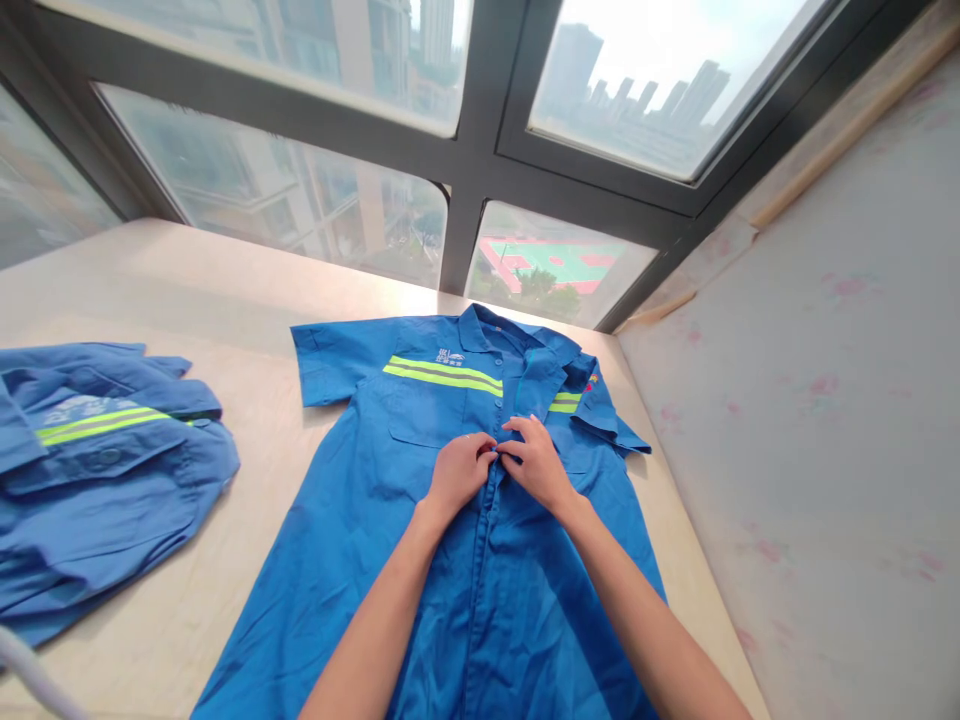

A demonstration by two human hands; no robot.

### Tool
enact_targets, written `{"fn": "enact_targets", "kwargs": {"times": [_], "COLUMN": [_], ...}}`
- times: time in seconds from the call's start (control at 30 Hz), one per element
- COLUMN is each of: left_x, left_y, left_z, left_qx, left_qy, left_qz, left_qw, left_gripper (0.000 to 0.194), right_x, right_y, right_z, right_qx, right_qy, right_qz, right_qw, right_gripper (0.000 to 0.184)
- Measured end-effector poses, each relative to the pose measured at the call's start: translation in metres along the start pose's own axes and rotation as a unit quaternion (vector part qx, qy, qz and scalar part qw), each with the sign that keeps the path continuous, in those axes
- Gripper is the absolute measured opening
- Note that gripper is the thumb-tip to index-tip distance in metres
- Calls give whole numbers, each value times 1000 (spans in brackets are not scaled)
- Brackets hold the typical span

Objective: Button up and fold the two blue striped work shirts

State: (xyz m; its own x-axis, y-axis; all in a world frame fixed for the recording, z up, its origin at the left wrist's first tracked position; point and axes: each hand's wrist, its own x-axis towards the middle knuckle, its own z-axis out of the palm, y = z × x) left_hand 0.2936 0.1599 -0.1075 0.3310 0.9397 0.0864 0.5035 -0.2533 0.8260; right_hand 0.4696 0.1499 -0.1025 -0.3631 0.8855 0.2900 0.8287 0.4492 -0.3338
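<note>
A blue short-sleeved work shirt (435,410) lies front side up, its collar toward the window. Yellow-green reflective stripes cross the chest. Above the fingers the front placket hangs apart, with buttons showing along one edge; below them the two edges lie together. My left hand (463,470) pinches the placket at mid-chest. Right beside it, my right hand (536,462) grips the same spot from the other side, thumb and index finger close together. The fingertips of both hands nearly meet, and they hide whatever button or buttonhole is between them.
On the left of the pale tabletop (247,480) lies another blue garment (105,490), folded, with a similar stripe. A white curved tube-like object (34,670) enters at the lower left. A grey-framed window (480,130) borders the back, a flower-patterned wall (840,400) the right.
</note>
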Motion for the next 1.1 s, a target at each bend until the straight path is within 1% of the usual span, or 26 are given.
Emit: {"fn": "enact_targets", "kwargs": {"times": [0.13, 0.23, 0.33, 0.43, 0.53, 0.63, 0.77, 0.93, 1.03, 1.1], "left_x": [1, 2, 3, 4, 5, 5, 5, 6, 4, 3], "left_y": [-3, -5, -6, -5, -4, -4, -4, -6, -7, -7], "left_z": [-1, 1, 2, 0, -2, -1, 1, 3, 5, 6], "left_qx": [-85, -160, -249, -298, -313, -312, -306, -321, -291, -271], "left_qy": [22, 38, 25, 13, 9, 7, 11, -1, 10, 17], "left_qz": [-21, -50, -82, -111, -118, -122, -134, -148, -132, -120], "left_qw": [996, 985, 965, 948, 942, 942, 942, 936, 948, 955], "left_gripper": [14, 12, 14, 18, 22, 24, 22, 27, 28, 32], "right_x": [0, -3, -5, -5, -5, -6, -7, -8, -8, -8], "right_y": [6, 9, 11, 15, 17, 16, 14, 14, 14, 14], "right_z": [-3, -6, -7, -5, 2, 8, 10, 10, 11, 12], "right_qx": [72, 93, 89, 84, 79, 76, 71, 61, 59, 63], "right_qy": [9, 21, 30, 68, 122, 153, 155, 148, 146, 145], "right_qz": [-37, -32, -31, -64, -108, -120, -116, -118, -117, -119], "right_qw": [997, 995, 995, 992, 984, 978, 978, 980, 981, 980], "right_gripper": [27, 28, 28, 26, 20, 19, 20, 18, 20, 21]}}
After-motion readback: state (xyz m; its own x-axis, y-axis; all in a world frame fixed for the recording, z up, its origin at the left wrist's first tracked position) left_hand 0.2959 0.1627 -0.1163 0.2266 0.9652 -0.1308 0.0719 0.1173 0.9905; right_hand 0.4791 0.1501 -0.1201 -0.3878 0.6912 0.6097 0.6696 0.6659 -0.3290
